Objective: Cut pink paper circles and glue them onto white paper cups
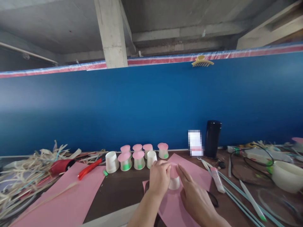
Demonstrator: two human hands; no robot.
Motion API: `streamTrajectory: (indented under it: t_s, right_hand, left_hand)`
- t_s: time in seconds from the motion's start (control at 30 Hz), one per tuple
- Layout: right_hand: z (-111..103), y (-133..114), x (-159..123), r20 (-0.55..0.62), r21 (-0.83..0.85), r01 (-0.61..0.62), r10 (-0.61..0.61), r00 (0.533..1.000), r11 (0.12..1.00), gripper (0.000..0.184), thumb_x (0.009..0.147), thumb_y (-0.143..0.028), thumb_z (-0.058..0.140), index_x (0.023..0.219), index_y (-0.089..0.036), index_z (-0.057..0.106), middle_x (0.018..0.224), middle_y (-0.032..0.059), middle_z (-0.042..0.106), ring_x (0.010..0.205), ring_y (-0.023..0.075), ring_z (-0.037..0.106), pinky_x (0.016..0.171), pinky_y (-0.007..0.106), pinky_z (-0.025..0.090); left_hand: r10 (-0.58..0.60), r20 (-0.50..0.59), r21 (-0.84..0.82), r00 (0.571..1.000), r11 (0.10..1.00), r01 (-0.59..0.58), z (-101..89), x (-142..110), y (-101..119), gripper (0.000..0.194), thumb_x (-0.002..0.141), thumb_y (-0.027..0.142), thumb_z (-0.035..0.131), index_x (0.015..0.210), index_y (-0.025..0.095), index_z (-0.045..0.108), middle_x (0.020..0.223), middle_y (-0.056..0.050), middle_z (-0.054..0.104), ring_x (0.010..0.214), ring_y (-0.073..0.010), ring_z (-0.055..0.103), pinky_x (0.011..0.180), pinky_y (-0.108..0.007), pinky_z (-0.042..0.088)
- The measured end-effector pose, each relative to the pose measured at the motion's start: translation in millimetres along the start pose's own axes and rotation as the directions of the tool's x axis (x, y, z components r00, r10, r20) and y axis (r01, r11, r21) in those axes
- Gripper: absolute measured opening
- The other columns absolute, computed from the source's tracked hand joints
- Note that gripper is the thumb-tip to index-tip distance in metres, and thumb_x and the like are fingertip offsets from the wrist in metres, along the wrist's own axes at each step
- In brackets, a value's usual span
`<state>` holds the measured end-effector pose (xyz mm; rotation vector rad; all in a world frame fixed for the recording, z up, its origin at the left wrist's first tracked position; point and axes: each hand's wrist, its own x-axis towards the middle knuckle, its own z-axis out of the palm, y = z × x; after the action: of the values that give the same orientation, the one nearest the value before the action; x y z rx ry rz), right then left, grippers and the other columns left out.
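Note:
An upside-down white paper cup (174, 183) stands before me on a pink paper sheet (187, 212), with a pink paper disc (174, 171) on its upturned base. My left hand (159, 177) is closed, its curled fingers and thumb at the disc's left edge. On the other side, my right hand (195, 192) lies with straight fingers against the disc's right edge. Behind my hands stand several upturned cups topped with pink discs (138, 155), some with green patches. Two white cups, a left one (112, 162) and a right one (151, 158), have no disc.
On the left lie another pink sheet (71, 195), a red-handled tool (90, 168) and a heap of pale strips (30, 173). To the right are a glue tube (217, 180), blue-green rods (239, 197), a white pen (252, 200), a bowl (287, 176) and a black bottle (213, 138). A blue partition (151, 104) rises behind.

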<state>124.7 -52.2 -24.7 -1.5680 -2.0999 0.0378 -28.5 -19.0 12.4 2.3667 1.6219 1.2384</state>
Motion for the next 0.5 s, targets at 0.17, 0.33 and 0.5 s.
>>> streamTrajectory:
  t_s: [0.17,0.33,0.5]
  right_hand:
    - [2.9,2.8,0.4,-0.009,-0.017,0.007,-0.007,1.0,1.0,0.079,0.072,0.0,0.037,0.145,-0.027,0.023,0.15,0.0017,0.03,0.109,0.0233,0.058,0.066,0.026,0.051]
    - [2.8,1.9,-0.3,0.004,-0.03,-0.002,0.003,1.0,1.0,0.076,0.073,-0.001,0.037,0.144,-0.026,0.024,0.15,0.0022,0.03,0.11,0.024,0.057,0.064,0.027,0.052]
    - [1.9,0.1,-0.2,-0.001,-0.033,0.004,-0.004,1.0,0.999,0.075,0.074,-0.002,0.036,0.144,-0.025,0.024,0.149,0.004,0.031,0.113,0.0236,0.056,0.066,0.028,0.053]
  left_hand:
    - [-0.004,0.019,-0.01,1.0,1.0,0.004,-2.4,0.4,0.9,0.03,0.088,0.018,0.04,0.083,0.024,0.07,0.09,-0.003,0.067,0.082,-0.0173,0.058,0.076,-0.03,0.044]
    - [-0.015,0.056,-0.022,0.998,1.0,0.016,-5.6,1.4,-0.5,0.025,0.088,0.028,0.046,0.089,0.027,0.071,0.095,-0.003,0.067,0.088,-0.0189,0.058,0.079,-0.03,0.045]
    - [-0.019,0.084,-0.014,0.996,1.0,0.02,-5.7,2.3,-4.6,0.023,0.083,0.038,0.055,0.098,0.029,0.07,0.1,-0.004,0.067,0.093,-0.0212,0.057,0.083,-0.031,0.044]
